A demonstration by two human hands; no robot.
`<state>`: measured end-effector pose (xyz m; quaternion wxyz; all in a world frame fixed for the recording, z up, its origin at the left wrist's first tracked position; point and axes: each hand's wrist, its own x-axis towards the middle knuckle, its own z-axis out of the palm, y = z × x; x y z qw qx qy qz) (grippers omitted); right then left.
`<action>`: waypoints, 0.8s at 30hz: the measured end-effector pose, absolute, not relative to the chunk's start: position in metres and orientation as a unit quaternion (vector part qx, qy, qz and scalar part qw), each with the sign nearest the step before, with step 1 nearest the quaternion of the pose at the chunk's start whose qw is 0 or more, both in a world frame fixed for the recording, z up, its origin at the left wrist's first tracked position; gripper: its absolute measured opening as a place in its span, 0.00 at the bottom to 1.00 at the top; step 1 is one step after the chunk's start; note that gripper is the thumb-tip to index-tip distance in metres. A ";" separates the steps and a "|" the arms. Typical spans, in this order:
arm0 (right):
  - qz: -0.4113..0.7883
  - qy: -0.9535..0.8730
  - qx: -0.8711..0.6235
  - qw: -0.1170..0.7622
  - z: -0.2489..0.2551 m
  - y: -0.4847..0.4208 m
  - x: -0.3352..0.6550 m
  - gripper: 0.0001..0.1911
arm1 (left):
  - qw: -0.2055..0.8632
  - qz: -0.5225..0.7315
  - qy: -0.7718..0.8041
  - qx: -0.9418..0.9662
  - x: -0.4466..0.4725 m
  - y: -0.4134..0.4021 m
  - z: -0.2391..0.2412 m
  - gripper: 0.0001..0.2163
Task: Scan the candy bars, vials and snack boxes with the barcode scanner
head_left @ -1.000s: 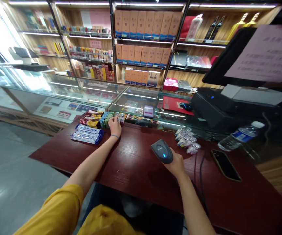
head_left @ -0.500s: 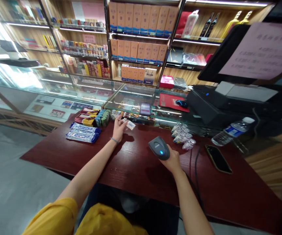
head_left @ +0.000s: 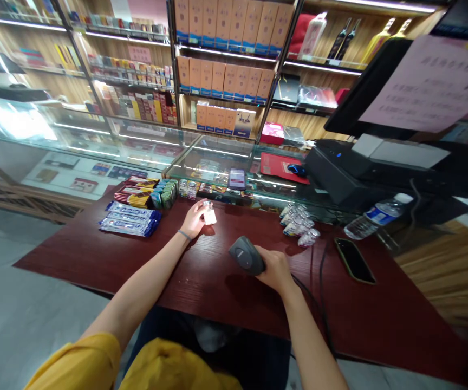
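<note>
My left hand (head_left: 195, 219) is closed on a small clear bottle with a white label (head_left: 208, 213), held just above the dark red counter (head_left: 96, 254), label facing right. My right hand (head_left: 273, 269) grips a grey handheld barcode scanner (head_left: 246, 254), its head turned left toward the bottle, a hand's width away. Two more small bottles (head_left: 187, 189) stand at the counter's back edge beside a row of green packs (head_left: 164, 194).
Blue snack bars (head_left: 129, 219) and red-yellow bars (head_left: 135, 195) lie at the left. A heap of small bottles (head_left: 299, 223), a black phone (head_left: 355, 260), a water bottle (head_left: 376, 216) and the scanner's cable (head_left: 319, 287) lie at the right. A glass display case (head_left: 226, 162) and a till screen (head_left: 380, 92) stand behind.
My left hand lifted one small bottle from the back row and brought it nearer. My right hand swung the scanner left and down toward the bottle.
</note>
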<state>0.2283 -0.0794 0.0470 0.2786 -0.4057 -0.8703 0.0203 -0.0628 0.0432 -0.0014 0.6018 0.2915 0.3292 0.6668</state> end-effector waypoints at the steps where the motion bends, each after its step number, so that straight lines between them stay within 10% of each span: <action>1: 0.024 -0.873 -0.397 0.283 0.048 -0.080 0.228 0.23 | 0.599 0.668 0.326 0.297 -0.063 0.044 -0.003 0.22; 24: -0.001 -0.804 -0.497 0.325 0.064 -0.081 0.261 0.20 | 0.646 0.608 0.322 0.331 -0.032 0.031 0.030 0.21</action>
